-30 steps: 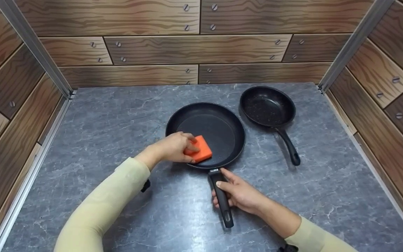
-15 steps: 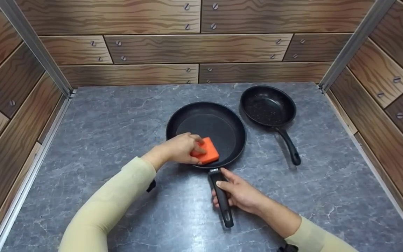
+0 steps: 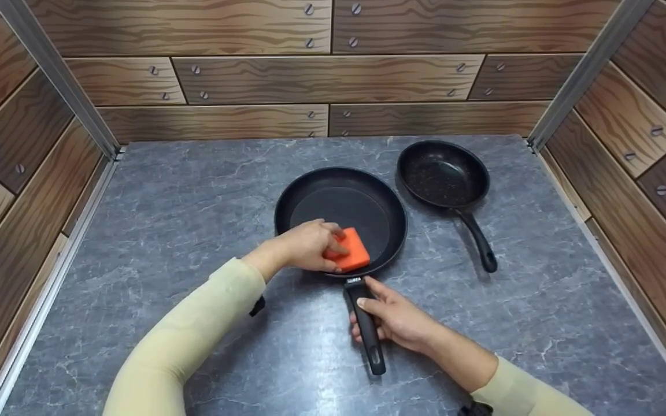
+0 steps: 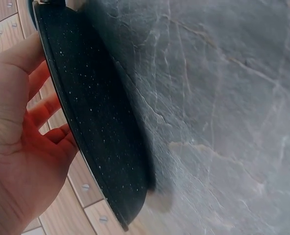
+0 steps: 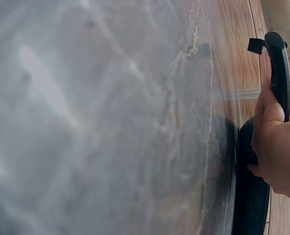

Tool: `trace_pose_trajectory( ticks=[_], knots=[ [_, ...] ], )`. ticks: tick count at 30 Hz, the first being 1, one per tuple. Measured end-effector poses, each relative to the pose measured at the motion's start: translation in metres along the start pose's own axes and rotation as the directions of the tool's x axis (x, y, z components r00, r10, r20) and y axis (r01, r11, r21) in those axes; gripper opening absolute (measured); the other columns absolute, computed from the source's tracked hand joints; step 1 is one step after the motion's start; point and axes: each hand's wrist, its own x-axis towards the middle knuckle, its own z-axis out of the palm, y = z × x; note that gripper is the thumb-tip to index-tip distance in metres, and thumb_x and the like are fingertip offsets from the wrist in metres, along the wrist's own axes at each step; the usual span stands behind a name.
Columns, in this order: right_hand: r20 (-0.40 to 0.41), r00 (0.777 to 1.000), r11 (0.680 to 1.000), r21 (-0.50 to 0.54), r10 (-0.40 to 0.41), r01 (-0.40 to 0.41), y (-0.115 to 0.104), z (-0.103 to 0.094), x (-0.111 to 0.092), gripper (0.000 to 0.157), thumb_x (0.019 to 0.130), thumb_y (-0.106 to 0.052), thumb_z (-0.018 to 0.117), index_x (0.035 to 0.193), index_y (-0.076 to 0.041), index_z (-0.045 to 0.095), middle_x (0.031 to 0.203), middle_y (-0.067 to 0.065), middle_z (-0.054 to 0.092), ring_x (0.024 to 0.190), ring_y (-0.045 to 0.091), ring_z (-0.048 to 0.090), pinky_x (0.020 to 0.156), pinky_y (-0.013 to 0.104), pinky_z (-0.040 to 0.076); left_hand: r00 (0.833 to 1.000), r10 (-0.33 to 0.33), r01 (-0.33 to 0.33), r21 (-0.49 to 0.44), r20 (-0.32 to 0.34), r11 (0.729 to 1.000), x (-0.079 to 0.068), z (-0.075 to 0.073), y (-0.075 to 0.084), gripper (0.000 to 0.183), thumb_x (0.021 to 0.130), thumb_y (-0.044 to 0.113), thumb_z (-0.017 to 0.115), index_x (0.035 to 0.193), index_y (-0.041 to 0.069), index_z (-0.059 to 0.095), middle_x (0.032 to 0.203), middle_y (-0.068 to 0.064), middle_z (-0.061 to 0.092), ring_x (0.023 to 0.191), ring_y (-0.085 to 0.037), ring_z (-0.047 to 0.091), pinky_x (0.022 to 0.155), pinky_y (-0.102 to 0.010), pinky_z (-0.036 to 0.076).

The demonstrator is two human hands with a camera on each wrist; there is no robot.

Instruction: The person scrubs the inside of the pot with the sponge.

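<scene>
A large black frying pan (image 3: 347,199) lies on the grey marbled table, its handle (image 3: 369,341) pointing toward the front. My left hand (image 3: 313,245) pinches an orange sponge (image 3: 355,252) against the pan's inside, near the rim by the handle. In the left wrist view the speckled outer wall of the pan (image 4: 93,112) hides the sponge and part of the fingers. My right hand (image 3: 399,320) grips the handle close to the pan, thumb on top and fingers curled beneath. The right wrist view shows that right hand (image 5: 279,147) around the handle from the side.
A smaller black frying pan (image 3: 443,173) stands at the back right, its handle (image 3: 477,242) angled toward the front right. Wood-patterned walls (image 3: 252,81) with grey metal corner posts (image 3: 58,75) enclose the table (image 3: 194,190) at the back and sides.
My left hand has slid the sponge to the right along the near side of the pan's inside. The right hand and both pans have stayed in place.
</scene>
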Motion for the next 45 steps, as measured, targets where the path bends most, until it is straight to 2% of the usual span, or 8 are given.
trace_pose_trajectory(
  ticks=[11,18,24,37,45],
  knots=[
    [-0.004,1.000,1.000,0.010,0.001,-0.001,0.000,0.000,0.001,0.083,0.112,-0.013,0.049,0.169,-0.007,-0.011,0.104,0.018,0.066,0.081,0.022,0.072,0.081,0.042,0.063,0.999,0.051,-0.050,0.027,-0.015,0.998,0.011,0.003,0.003,0.040,0.097,0.039,0.079,0.130,0.016,0.079,0.143,-0.013,0.064,0.134,-0.026,0.058,0.120,-0.052,0.036],
    [0.002,1.000,1.000,0.004,-0.003,0.003,-0.001,0.000,-0.001,0.084,0.111,-0.014,0.050,0.169,-0.006,-0.010,0.105,0.019,0.066,0.082,0.022,0.072,0.081,0.042,0.063,0.999,0.033,-0.033,0.022,-0.013,0.999,0.015,0.004,0.006,0.041,0.098,0.038,0.077,0.133,0.017,0.077,0.146,-0.011,0.063,0.135,-0.025,0.057,0.121,-0.050,0.034],
    [0.006,1.000,1.000,0.004,0.000,0.000,-0.002,0.001,-0.001,0.084,0.111,-0.014,0.050,0.169,-0.006,-0.010,0.105,0.018,0.066,0.082,0.022,0.073,0.081,0.041,0.064,0.999,0.038,-0.037,0.019,-0.031,0.999,0.019,0.006,0.006,0.041,0.097,0.037,0.078,0.133,0.018,0.078,0.145,-0.011,0.063,0.137,-0.025,0.057,0.123,-0.054,0.030],
    [0.008,1.000,1.000,0.005,0.004,-0.004,-0.001,0.000,0.000,0.084,0.111,-0.015,0.051,0.170,-0.007,-0.009,0.105,0.018,0.066,0.083,0.022,0.073,0.082,0.042,0.063,0.998,0.032,-0.032,0.009,-0.057,0.999,0.030,0.011,0.004,0.044,0.098,0.042,0.077,0.134,0.016,0.077,0.147,-0.010,0.062,0.139,-0.023,0.054,0.124,-0.054,0.029],
    [0.004,1.000,1.000,0.006,0.007,-0.007,-0.001,-0.001,-0.001,0.085,0.111,-0.015,0.051,0.169,-0.006,-0.010,0.106,0.019,0.065,0.083,0.022,0.072,0.082,0.042,0.063,0.997,0.014,-0.013,0.015,-0.073,1.000,0.041,0.010,0.005,0.044,0.098,0.042,0.077,0.135,0.018,0.076,0.149,-0.009,0.061,0.140,-0.024,0.054,0.123,-0.049,0.031]
  ],
)
